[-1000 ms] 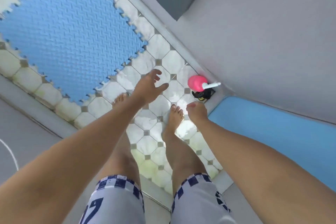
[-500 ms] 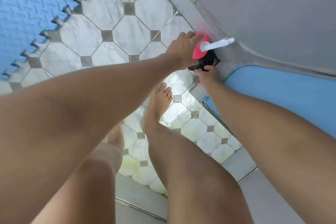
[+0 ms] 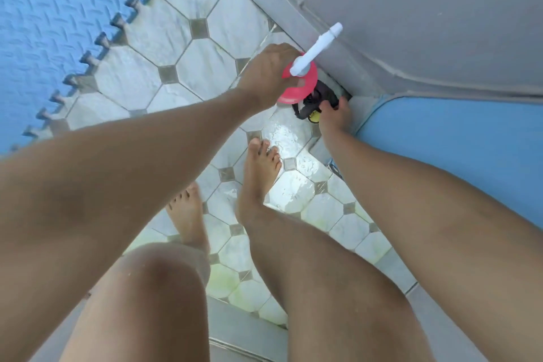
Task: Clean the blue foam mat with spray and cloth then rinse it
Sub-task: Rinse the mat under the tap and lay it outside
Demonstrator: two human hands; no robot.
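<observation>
The blue foam mat (image 3: pixel 55 29) with jigsaw edges lies flat on the tiled floor at the upper left. My left hand (image 3: pixel 269 75) grips a pink spray bottle (image 3: pixel 302 85) with a long white nozzle (image 3: pixel 317 48), close to the wall's base. Just right of it, my right hand (image 3: pixel 335 114) holds a dark cloth-like bundle with a yellow patch (image 3: pixel 314 107) on the floor in the corner; its fingers are mostly hidden behind it.
A grey wall (image 3: pixel 411 9) runs diagonally along the right. A second blue mat (image 3: pixel 455 150) lies at the right. The tiles (image 3: pixel 288 138) near my bare feet (image 3: pixel 258 173) are wet and shiny. A grey step (image 3: pixel 244 329) borders the tiled strip below.
I have bent down toward the corner. My left hand has taken the pink bottle and lifted it, tilting the nozzle up. My right hand has reached the dark bundle.
</observation>
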